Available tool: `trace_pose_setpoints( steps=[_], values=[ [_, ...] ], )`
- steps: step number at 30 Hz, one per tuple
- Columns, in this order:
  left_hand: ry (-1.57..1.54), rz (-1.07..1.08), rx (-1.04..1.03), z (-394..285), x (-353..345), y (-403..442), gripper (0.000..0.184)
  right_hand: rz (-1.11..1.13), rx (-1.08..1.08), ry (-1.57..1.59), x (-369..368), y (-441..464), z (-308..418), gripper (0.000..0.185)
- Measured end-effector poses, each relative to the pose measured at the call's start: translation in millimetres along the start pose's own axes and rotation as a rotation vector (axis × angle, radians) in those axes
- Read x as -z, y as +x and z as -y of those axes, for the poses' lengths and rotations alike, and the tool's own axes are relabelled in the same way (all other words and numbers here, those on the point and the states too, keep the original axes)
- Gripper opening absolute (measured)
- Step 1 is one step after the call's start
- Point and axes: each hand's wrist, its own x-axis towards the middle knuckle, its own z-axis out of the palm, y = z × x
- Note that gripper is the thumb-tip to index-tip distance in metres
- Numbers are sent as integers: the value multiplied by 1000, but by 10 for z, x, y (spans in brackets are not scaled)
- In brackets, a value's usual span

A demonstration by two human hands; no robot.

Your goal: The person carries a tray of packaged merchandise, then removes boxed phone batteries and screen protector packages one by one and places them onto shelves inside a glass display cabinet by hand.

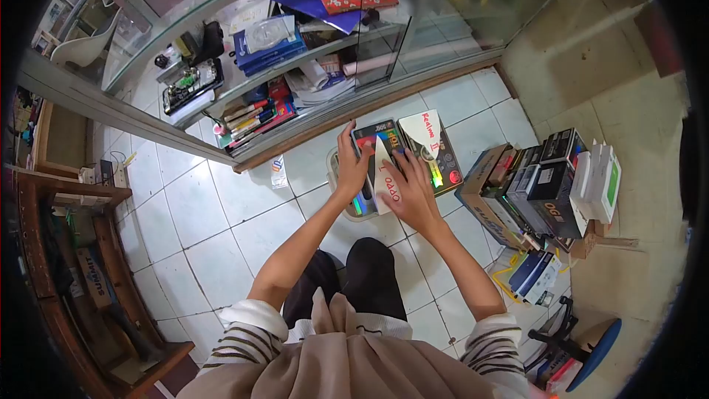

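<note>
Two boxes are lying side by side on the tiled floor point(221, 222), below the glass case point(436, 59). The right box point(448, 168) is bearing the Realme card point(422, 131), which no hand is touching; that placement appears complete. The OPPO card point(379, 174) is lying on the left box point(384, 129), under which a pale tub point(331, 166) is partly showing. The right hand point(411, 191) is spreading its fingers over this card; whether it is pinching an edge, I cannot tell. The left hand point(353, 166) is resting on the left box, fingers extended and parted. In my judgement, this second placement is pending, the card not yet being free. Stacked boxes point(555, 207) are standing apart, rightward.
</note>
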Motion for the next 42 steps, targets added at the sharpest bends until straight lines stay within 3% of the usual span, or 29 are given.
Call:
trace_pose_setpoints(
  steps=[2, 5, 7, 16, 24, 28, 33, 42],
  values=[
    [-87, -3, 22, 26, -13, 44, 51, 133, 88, -45, 80, -97, 5, 81],
    [-221, 91, 149, 201, -36, 73, 47, 285, 186, -208, 142, -172, -64, 78],
    [-263, 78, 151, 200, -44, 68, 43, 274, 218, -289, 14, -189, -165, 74],
    [-243, 49, 39, -320, 262, 268, 41, 58, 399, -185, 278, -82, 119, 74],
    [-252, -115, -358, -2301, 1477, 918, 60, -133, 726, -247, 2083, 827, 1346, 76],
    [-191, -227, -666, -3364, 2173, 1183, 68, -398, 957, -310, 2752, 1291, 1947, 62],
    [-229, -371, -930, -3974, 2742, 1805, 56, -713, 1023, -396, 2995, 1873, 2446, 66],
    [-307, -526, -729, -3651, 3321, 2941, 56, -694, 1073, -228, 2806, 2985, 2671, 63]
  ],
)
